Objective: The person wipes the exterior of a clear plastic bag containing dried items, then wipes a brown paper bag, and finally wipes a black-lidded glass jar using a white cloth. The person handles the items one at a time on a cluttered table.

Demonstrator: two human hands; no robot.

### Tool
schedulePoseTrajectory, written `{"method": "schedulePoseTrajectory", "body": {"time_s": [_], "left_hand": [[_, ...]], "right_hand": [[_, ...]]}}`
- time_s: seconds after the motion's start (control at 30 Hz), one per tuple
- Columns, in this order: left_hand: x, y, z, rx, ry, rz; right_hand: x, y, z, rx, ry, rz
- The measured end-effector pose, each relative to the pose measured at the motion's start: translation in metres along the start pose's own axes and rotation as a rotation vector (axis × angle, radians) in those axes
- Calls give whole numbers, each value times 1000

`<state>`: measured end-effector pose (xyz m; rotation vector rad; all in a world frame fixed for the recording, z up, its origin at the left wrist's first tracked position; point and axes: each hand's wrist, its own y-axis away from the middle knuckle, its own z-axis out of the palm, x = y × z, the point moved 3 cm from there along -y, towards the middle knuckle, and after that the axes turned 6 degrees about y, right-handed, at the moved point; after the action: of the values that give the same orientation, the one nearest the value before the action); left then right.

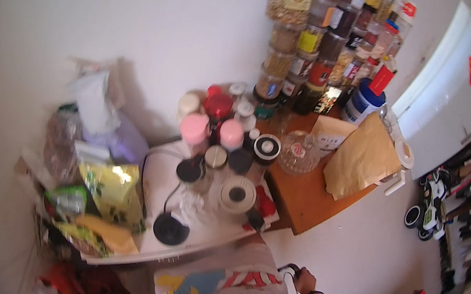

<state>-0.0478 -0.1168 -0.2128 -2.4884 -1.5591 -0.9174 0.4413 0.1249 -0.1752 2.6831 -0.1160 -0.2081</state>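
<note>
My right hand (306,281), with a dark band at the wrist, is at the lower right beside my shirt. Its fingers are closed around the black handle (290,267) of a white object (294,292), whose kind I cannot tell; my shirt partly hides it. My left hand is out of view. Before me stands a white table (164,182) with pink-lidded bottles (194,128), a round pale-lidded container (238,194), a black disc-shaped thing (171,229) and crumpled clear plastic (193,204).
Food bags, one yellow (113,187), crowd the table's left side. On a wooden cabinet (300,204) are stacked jars (277,63), a glass dish (299,153), a brown paper bag (361,161) and a blue-lidded tub (363,104). A door (459,91) and a toy motorcycle (431,207) are at the right.
</note>
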Motion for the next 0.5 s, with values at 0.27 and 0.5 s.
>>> {"method": "schedulePoseTrajectory", "body": {"time_s": [0.27,0.5], "left_hand": [[-73,61,0,86,16,-125],[-78,93,20,83,34,-167]], "right_hand": [[3,-2,8,58,3,-42],[7,-3,7,45,24,-60]]}}
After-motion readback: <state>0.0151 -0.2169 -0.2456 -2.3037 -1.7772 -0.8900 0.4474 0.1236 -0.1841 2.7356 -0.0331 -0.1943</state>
